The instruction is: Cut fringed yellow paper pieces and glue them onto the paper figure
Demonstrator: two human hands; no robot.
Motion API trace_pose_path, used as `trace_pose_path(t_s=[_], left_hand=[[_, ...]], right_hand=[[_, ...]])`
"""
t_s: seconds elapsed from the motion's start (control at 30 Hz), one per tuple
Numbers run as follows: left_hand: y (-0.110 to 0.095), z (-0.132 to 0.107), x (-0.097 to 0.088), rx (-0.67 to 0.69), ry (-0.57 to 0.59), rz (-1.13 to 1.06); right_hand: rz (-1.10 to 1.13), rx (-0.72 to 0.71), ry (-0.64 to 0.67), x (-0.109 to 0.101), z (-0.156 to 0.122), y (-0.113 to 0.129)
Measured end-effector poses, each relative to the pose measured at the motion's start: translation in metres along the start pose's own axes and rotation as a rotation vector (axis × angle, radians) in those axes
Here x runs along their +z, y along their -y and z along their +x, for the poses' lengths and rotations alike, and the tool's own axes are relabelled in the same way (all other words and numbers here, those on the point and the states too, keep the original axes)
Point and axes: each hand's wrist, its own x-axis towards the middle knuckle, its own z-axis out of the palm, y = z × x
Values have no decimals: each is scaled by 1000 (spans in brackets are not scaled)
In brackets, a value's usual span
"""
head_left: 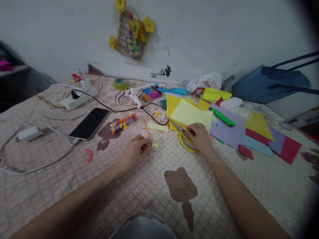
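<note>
A pale wall (74, 39) stands behind a surface (134, 196) spread with a lattice-patterned cloth with brown motifs. The left hand (136, 151) pinches one small pale yellow strip (155, 145) at its fingertips, just above the cloth; the right hand (199, 135) grasps one pair of scissors (183, 142) by its yellow handles, the blades pointing away toward the papers. One longer pale strip (158, 127) lies between the hands, slightly farther off, among scattered paper scraps. Beyond the scissors, one pale yellow sheet (191, 114) overlaps deeper yellow paper (170, 103), and to its right one green stick-like tool (222, 117) lies across a purple sheet (228, 131). Left of the longer strip is one purple roll (127, 122) banded with orange and yellow; behind it, one white glue gun (135, 98). Farther left come one dark-screened phone (89, 123), one white charger (30, 133) and one white power strip (79, 99). At the back sit one tape roll (121, 83) and one plastic bag (208, 80), near a red piece (198, 91) whose white marks are too blurred to read. One wall craft (133, 35) carries yellow flowers (149, 24).
</note>
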Motion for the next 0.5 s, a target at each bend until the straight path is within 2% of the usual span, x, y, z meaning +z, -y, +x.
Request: trace_pose_path(t_s=[0.1,0.2,0.37,0.5], left_hand=[[-1,0,-2,-4,-110,-34],[-10,-2,-1,-33,-161,-132],[-23,-7,8,-200,83,-636],[-20,-5,13,-326,108,-897]], right_hand=[[2,-31,-89,-4,-2,14],[47,-106,-104,-3,-13,45],[117,-383,78,3,-38,98],[209,-439,100,4,-44,108]])
